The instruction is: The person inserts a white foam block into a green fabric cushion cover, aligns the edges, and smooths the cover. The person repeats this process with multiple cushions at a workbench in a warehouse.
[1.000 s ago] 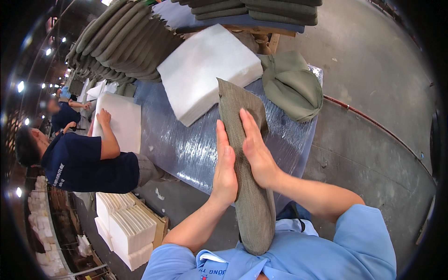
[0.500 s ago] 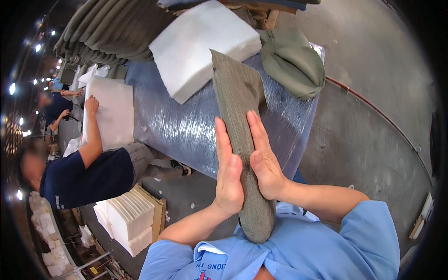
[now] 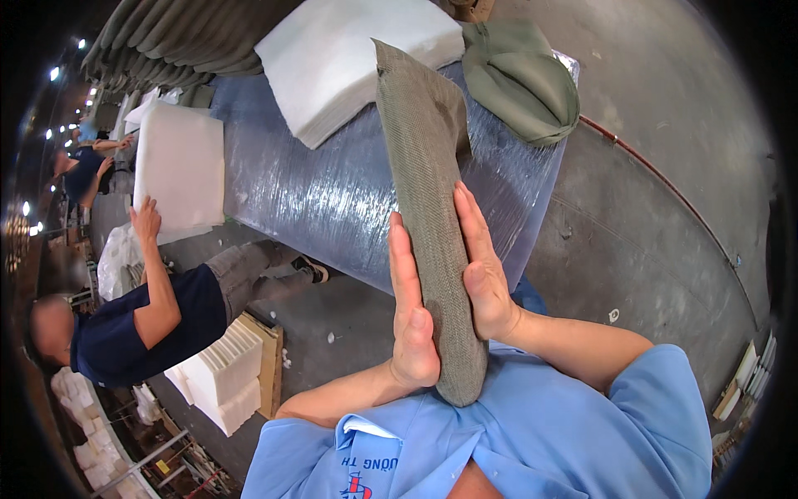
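A grey-green fabric cushion (image 3: pixel 432 224), seen edge-on, stands upright before my chest. Its lower end is rounded; at the far end a loose flap of cover comes to a pointed corner. My left hand (image 3: pixel 411 312) presses flat on its left side, with the fingers straight and pointing away. Opposite it, my right hand (image 3: pixel 486 270) lies along the right side, so the cushion is held between both palms. Beyond it are a stack of white padding sheets (image 3: pixel 349 58) and a crumpled green cover (image 3: pixel 524 83) on a plastic-wrapped table (image 3: pixel 307 200).
Stacked grey-green cushions (image 3: pixel 174 37) rise at the far left. A co-worker in a dark shirt (image 3: pixel 154 324) touches a white padding block (image 3: pixel 179 166). More white sheets (image 3: pixel 220 374) stand on the floor at left. A red-brown hose (image 3: pixel 657 170) crosses the floor at right.
The cushion stays between my palms and now appears less tilted. The table and its contents have shifted up in view. The co-worker's hand has moved lower on the white block.
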The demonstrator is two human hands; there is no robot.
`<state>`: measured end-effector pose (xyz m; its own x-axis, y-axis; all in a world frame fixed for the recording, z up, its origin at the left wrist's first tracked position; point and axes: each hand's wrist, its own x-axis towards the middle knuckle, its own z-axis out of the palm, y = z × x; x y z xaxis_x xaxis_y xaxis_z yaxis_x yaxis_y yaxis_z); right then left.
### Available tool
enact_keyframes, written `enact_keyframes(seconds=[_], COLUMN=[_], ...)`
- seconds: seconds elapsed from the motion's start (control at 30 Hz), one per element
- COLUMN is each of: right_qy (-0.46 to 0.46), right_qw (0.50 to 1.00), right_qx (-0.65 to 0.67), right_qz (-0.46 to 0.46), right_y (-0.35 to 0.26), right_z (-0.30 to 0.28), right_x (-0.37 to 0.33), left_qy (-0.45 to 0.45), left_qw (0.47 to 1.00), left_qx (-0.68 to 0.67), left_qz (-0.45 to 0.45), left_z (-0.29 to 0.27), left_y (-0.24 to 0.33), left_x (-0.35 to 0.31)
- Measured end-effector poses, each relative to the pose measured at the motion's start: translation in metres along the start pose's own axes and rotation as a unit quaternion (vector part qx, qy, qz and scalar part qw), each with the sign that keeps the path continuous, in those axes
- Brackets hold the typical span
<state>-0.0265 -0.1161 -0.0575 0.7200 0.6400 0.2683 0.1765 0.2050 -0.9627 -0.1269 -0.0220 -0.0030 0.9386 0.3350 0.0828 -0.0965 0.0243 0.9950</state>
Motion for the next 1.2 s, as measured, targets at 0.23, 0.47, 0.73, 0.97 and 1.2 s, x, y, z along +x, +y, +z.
enact_keyframes(seconds=[0.23, 0.47, 0.73, 0.97, 1.2], right_qy=[0.01, -0.018, -0.025, 0.005, 0.021], right_qw=[0.995, 0.998, 0.997, 0.994, 0.994], right_qx=[0.049, 0.009, 0.016, 0.058, 0.06], right_qz=[0.082, 0.059, 0.078, 0.091, 0.095], right_y=[0.005, -0.053, -0.052, -0.018, 0.002], right_z=[-0.009, -0.004, -0.004, -0.006, -0.015], right_x=[-0.01, -0.018, -0.006, 0.054, 0.126], left_qy=[0.02, -0.012, -0.013, 0.003, 0.043], left_qw=[0.983, 0.995, 0.992, 0.987, 0.982], left_qx=[-0.168, -0.1, -0.124, -0.148, -0.173], left_qz=[-0.068, -0.004, -0.012, -0.064, -0.055], left_z=[0.008, 0.0, -0.007, -0.034, -0.045], left_y=[-0.036, -0.003, 0.003, -0.008, -0.012], left_x=[-0.03, -0.001, 0.022, 0.114, 0.189])
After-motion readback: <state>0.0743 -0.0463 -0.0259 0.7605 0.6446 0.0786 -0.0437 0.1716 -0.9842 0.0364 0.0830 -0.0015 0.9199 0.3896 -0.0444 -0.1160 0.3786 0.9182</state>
